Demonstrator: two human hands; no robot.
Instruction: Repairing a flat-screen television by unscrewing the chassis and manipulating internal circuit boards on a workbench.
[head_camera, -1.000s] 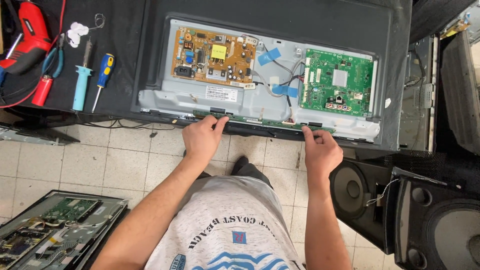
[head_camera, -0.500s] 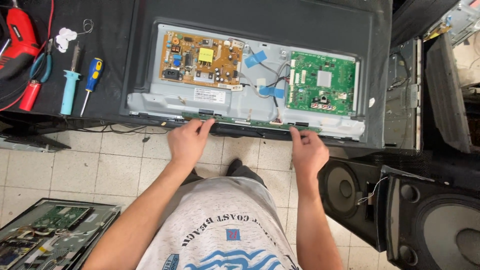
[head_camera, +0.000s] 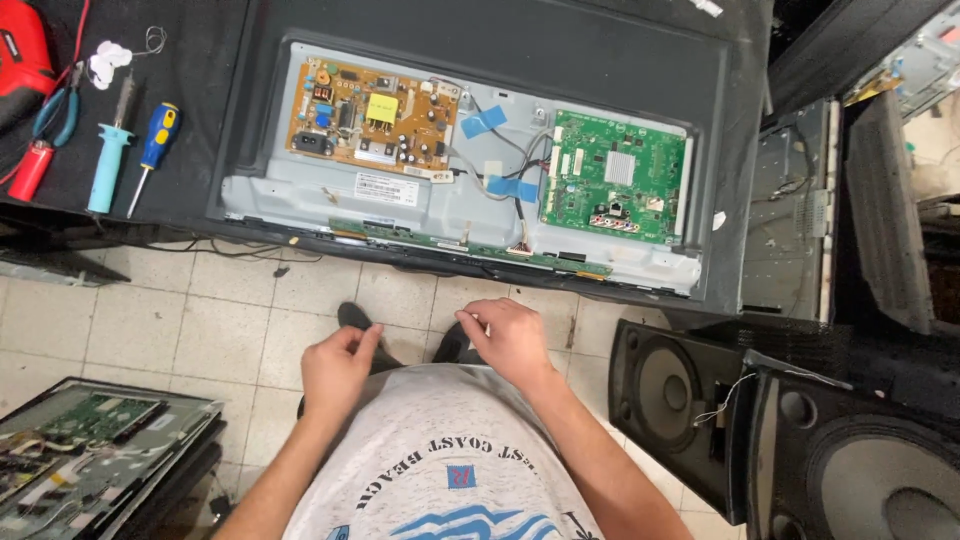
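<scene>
Opened flat-screen TV (head_camera: 480, 40), back cover off, lies face down on the black bench, well beyond both sets of fingertips, its near edge overhanging the tiled floor (head_camera: 150, 310). Neither hand touches it.

Left hand (head_camera: 335, 365): fingers curled in narrow, thumb against the fingertips. Can't tell if anything is pinched there. Held over the floor just in front of the grey printed shirt (head_camera: 450, 460).

Right hand (head_camera: 510, 335): fingers bent, loosely closed, a small pale bit shows at the fingertips; too small to identify. Just beside the left hand, a narrow gap between them.

Inside the TV, beyond the fingers:
- brown power board (head_camera: 370, 120), ahead of the left fingers
- green main board (head_camera: 615, 175), ahead and right of the right fingers
- long thin green strip board (head_camera: 470, 245) along the near edge, closest part to both hands
- blue tape (head_camera: 485, 120) on the cables between the boards

Far left of the left fingers, on the bench: light blue-handled screwdriver (head_camera: 105, 165), blue-and-yellow screwdriver (head_camera: 155, 140), pliers (head_camera: 55, 115).

Right of the right hand: black speakers (head_camera: 800, 440) on the floor. Left and below the left hand: another stripped panel (head_camera: 90, 450) on the floor.
</scene>
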